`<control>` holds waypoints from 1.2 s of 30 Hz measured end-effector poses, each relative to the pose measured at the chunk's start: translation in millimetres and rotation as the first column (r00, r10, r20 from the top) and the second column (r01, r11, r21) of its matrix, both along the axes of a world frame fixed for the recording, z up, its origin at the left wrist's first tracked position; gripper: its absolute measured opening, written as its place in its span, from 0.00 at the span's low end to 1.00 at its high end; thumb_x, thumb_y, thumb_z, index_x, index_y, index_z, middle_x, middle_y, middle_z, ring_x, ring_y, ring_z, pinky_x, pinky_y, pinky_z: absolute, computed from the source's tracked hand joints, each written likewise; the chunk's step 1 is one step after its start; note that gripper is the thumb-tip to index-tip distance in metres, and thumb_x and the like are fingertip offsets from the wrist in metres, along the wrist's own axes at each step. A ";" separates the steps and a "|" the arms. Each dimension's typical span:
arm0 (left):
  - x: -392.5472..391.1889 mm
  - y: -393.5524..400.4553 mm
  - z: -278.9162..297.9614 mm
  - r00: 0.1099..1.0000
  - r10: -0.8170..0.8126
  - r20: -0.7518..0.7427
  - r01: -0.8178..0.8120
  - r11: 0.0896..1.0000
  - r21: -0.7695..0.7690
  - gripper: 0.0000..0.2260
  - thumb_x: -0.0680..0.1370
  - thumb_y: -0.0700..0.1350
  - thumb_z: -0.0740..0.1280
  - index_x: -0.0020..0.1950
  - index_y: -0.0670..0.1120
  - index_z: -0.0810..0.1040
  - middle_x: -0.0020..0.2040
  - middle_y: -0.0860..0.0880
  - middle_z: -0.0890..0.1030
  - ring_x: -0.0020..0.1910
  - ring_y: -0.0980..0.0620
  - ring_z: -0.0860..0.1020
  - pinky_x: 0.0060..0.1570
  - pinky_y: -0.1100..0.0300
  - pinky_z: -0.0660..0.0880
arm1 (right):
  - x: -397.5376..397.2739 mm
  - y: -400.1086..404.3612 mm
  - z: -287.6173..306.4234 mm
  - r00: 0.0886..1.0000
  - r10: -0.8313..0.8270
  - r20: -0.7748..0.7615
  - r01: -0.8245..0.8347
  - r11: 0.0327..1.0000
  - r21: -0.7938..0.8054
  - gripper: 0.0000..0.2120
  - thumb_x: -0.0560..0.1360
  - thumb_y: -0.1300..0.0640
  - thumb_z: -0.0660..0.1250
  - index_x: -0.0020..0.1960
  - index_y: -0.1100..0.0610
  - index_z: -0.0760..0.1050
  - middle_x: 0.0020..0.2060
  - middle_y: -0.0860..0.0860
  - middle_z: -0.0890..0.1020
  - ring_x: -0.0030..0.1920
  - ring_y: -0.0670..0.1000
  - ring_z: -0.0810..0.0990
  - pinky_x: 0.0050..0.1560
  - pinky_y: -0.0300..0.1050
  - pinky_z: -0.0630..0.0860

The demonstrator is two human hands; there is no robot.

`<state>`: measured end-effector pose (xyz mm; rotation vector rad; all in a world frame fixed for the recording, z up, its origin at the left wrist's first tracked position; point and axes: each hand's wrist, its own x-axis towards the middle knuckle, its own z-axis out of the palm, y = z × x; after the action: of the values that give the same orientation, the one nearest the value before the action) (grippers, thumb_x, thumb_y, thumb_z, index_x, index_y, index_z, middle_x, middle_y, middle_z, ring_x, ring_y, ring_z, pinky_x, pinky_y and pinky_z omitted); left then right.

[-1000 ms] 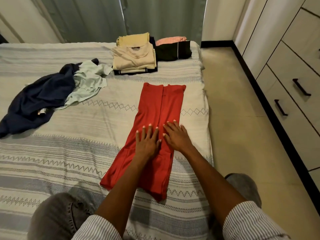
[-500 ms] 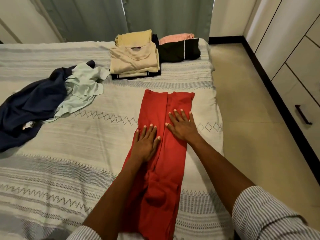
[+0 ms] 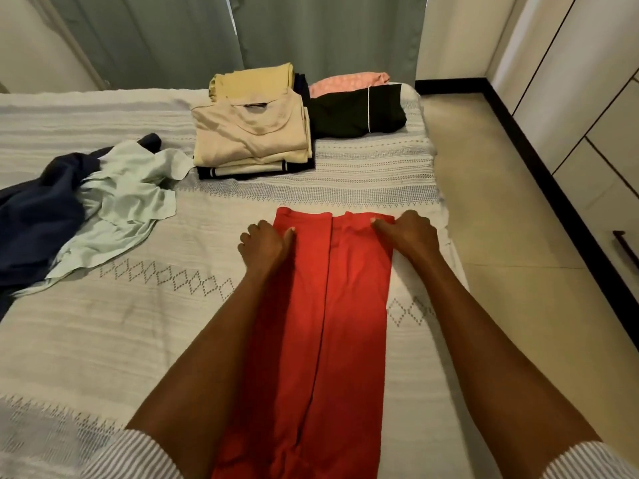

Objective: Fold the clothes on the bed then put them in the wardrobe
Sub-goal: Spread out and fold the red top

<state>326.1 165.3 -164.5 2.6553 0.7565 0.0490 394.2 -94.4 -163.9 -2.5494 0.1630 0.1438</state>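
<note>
A red garment (image 3: pixel 332 305), folded lengthwise into a long strip, lies on the bed (image 3: pixel 121 333) in front of me. My left hand (image 3: pixel 264 243) grips its far left corner with curled fingers. My right hand (image 3: pixel 406 235) grips the far right corner, thumb on top of the cloth. Further back sits a folded stack of beige and cream clothes (image 3: pixel 252 133), with a folded black garment (image 3: pixel 356 112) and a pink one (image 3: pixel 345 86) beside it. At the left lie a crumpled pale green garment (image 3: pixel 121 202) and a navy one (image 3: pixel 34 219), both unfolded.
White wardrobe fronts and drawers with dark handles (image 3: pixel 594 133) line the right side across a strip of beige floor (image 3: pixel 501 219). Grey-green curtains (image 3: pixel 276 32) hang behind the bed.
Both hands slid from the middle of the red garment up to its far end and spread apart, going from flat palms to a grip on the two corners. The view moved closer.
</note>
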 end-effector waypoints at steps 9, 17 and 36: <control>58.6 10.5 -1.8 0.942 -0.119 0.315 0.168 0.977 -0.132 0.11 0.83 0.51 0.57 0.59 0.45 0.69 0.52 0.40 0.81 0.51 0.38 0.79 0.45 0.50 0.70 | 30.5 17.2 -6.6 0.953 0.011 0.303 -0.059 0.987 0.151 0.09 0.79 0.53 0.61 0.59 0.53 0.70 0.47 0.56 0.83 0.48 0.62 0.80 0.41 0.50 0.69; 50.3 23.1 -19.4 0.950 -0.174 0.259 0.189 0.981 -0.034 0.22 0.81 0.59 0.59 0.65 0.43 0.68 0.62 0.41 0.75 0.57 0.38 0.76 0.49 0.49 0.71 | 16.2 15.0 -28.3 0.952 -0.029 0.304 -0.017 0.989 0.147 0.31 0.80 0.42 0.62 0.76 0.57 0.60 0.67 0.60 0.71 0.65 0.62 0.72 0.63 0.56 0.70; -255.9 66.2 -27.8 0.832 -0.552 0.048 0.545 0.800 -0.250 0.28 0.79 0.52 0.53 0.79 0.46 0.57 0.78 0.39 0.58 0.78 0.39 0.54 0.77 0.51 0.49 | -296.6 -5.8 -43.4 0.938 0.332 0.098 -0.313 0.934 -0.170 0.24 0.83 0.41 0.51 0.79 0.41 0.57 0.80 0.52 0.55 0.80 0.55 0.51 0.77 0.54 0.48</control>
<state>70.2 231.5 -192.3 2.5191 -0.0348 -0.2267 97.6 -100.2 -207.3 -2.7106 -0.3095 0.0993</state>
